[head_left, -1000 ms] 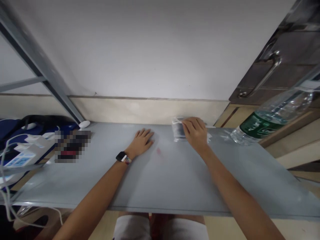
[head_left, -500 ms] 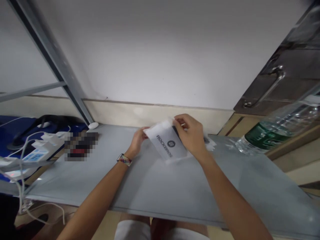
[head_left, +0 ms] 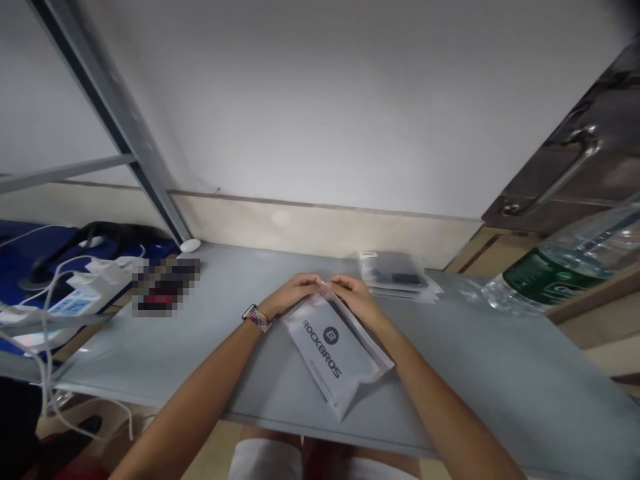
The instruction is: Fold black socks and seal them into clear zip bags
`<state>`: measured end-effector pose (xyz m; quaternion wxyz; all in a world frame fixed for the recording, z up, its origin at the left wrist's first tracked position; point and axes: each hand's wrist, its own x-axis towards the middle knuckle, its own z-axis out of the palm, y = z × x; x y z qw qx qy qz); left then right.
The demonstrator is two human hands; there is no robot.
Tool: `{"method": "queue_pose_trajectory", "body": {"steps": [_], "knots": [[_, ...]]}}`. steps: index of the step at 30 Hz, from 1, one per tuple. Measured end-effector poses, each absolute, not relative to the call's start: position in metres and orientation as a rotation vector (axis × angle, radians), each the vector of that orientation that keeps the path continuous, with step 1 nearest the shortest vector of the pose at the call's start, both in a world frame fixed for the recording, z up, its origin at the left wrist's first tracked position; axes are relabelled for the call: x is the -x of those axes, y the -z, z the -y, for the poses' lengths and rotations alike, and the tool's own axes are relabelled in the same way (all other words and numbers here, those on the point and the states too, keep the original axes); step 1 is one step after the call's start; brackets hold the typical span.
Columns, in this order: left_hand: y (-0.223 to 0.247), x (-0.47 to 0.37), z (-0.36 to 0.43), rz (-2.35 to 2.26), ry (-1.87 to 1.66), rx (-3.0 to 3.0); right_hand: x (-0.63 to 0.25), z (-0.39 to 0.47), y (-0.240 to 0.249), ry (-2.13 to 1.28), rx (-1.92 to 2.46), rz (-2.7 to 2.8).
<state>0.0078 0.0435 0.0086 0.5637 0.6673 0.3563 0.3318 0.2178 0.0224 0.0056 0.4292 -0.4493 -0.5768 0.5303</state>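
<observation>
A translucent plastic zip bag point(head_left: 325, 353) printed with ROCKBROS and a round logo lies slanted over the grey table. My left hand point(head_left: 296, 293) pinches its far top corner, a colourful watch band on the wrist. Close beside it, my right hand point(head_left: 356, 297) grips the same end of the bag, along the edge strip. The fingertips of both hands nearly meet there. Something flat and greyish shows through the plastic; I cannot tell what it is. Just beyond my right hand lies a stack of similar packed bags point(head_left: 395, 273).
A large clear water bottle point(head_left: 545, 277) with a green label stands at the right. A white power strip point(head_left: 85, 300) with plugs and cables is at the left, near a blurred-out item point(head_left: 165, 287) and a small white oval object point(head_left: 191, 246). The grey table point(head_left: 475, 380) meets the wall behind.
The bag has come down and nearer to me, turned so its print faces up. My right hand has moved away from the stack, down and left, to join my left at the bag's far end.
</observation>
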Motion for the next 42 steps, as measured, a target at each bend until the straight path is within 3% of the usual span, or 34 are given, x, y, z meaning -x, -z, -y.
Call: {"method": "queue_pose_trajectory", "body": {"steps": [13, 31, 37, 42], "knots": [[-0.005, -0.011, -0.047, -0.94, -0.821, -1.557, -0.221, -0.034, 0.014, -1.2, 1.107, 1.69], [-0.015, 0.045, -0.074, -1.169, -1.232, -1.552, -0.264, -0.026, -0.022, -1.387, 1.127, 1.956], [-0.008, 0.048, -0.082, -1.189, -1.437, -1.541, -0.266, -0.026, -0.021, -1.196, 1.159, 1.948], [-0.013, 0.044, -0.08, -1.174, -1.582, -1.516, -0.258, -0.024, -0.025, -0.709, 1.133, 1.904]]}}
